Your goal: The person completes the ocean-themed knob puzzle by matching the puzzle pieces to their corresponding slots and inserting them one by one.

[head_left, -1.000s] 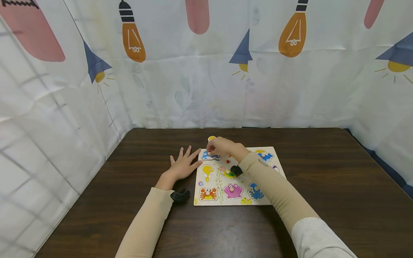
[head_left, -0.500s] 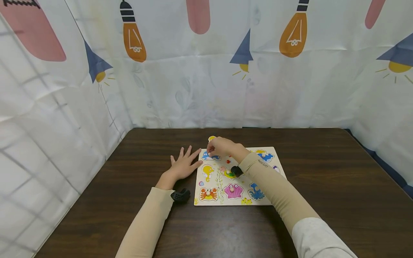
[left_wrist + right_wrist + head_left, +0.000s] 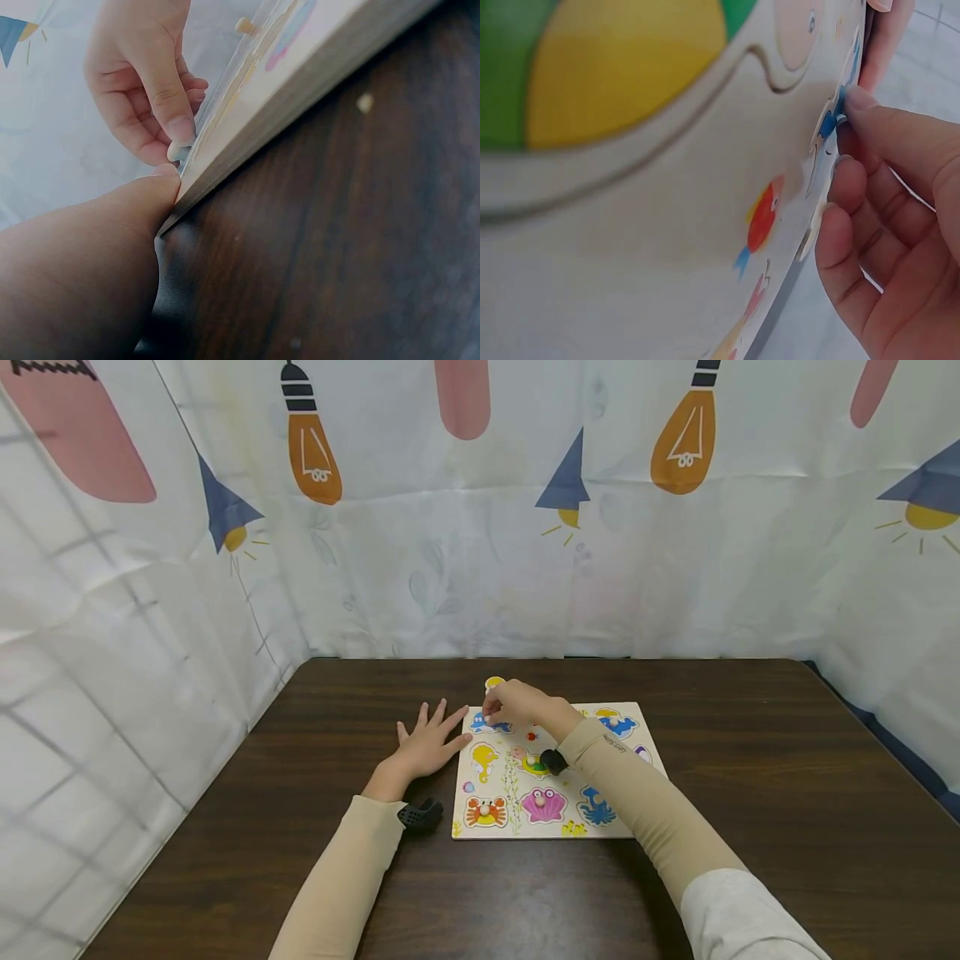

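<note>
A wooden knob puzzle board [image 3: 521,832] with sea-animal pieces lies flat on the table. My right hand [image 3: 523,702] reaches over its far left corner, thumb and fingers pinching the knob of a blue sea-animal piece [image 3: 497,727]. In the right wrist view, the thumb presses close to that blue piece [image 3: 829,123]; whether it sits fully in its recess I cannot tell. My left hand [image 3: 426,748] rests spread on the table, its thumb and index fingertip at the board's left edge. The left wrist view has the left thumb [image 3: 161,187] against the board's corner.
A yellow-topped piece [image 3: 493,682] shows beyond the board's far edge, partly behind the right hand. The crab [image 3: 495,817], pink shell [image 3: 551,810] and octopus [image 3: 596,810] pieces line the near side. The dark table [image 3: 750,760] meets a patterned curtain [image 3: 465,568] behind.
</note>
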The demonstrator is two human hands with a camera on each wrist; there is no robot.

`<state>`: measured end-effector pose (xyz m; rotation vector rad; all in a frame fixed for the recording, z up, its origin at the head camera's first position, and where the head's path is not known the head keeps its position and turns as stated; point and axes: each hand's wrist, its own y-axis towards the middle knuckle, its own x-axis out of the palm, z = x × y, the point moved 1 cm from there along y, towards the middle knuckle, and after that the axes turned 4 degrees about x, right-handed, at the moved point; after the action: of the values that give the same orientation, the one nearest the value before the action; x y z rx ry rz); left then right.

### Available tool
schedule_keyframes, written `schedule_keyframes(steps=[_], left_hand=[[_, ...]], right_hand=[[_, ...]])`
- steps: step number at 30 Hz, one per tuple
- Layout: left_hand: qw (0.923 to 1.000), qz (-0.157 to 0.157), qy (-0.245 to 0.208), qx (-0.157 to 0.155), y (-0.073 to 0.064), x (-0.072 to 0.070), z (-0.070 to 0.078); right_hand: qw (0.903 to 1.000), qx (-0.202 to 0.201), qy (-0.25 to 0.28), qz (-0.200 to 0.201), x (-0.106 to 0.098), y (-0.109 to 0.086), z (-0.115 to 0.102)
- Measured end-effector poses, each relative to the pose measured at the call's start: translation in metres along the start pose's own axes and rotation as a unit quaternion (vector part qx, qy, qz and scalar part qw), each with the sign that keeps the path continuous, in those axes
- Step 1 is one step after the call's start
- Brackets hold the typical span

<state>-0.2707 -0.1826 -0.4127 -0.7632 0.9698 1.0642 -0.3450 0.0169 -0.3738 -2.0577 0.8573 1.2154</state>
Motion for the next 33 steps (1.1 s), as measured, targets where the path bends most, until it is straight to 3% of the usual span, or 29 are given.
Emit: schedule_keyframes(steps=[13,20,24,33], left_hand=[[1.0000,-0.001,-0.004,0.000,-0.001,0.000,0.000],[1.0000,0.002,0.000,0.002,0.000,0.000,0.000],[1.0000,0.000,-0.002,0.001,0.000,0.000,0.000],[1.0000,0.002,-0.005,0.003,-0.001,-0.001,0.001]], right_hand=[[0.9988,-0.002,0.047,0.012,-0.005,-0.005,0.005],[0.9899,0.022,0.116,0.079,-0.022,-0.005,0.015],[0.9836,0.038,0.150,0.092,-0.026,-0.003,0.018],[0.9824,0.065,0.150,0.091,-0.021,0.007,0.018]])
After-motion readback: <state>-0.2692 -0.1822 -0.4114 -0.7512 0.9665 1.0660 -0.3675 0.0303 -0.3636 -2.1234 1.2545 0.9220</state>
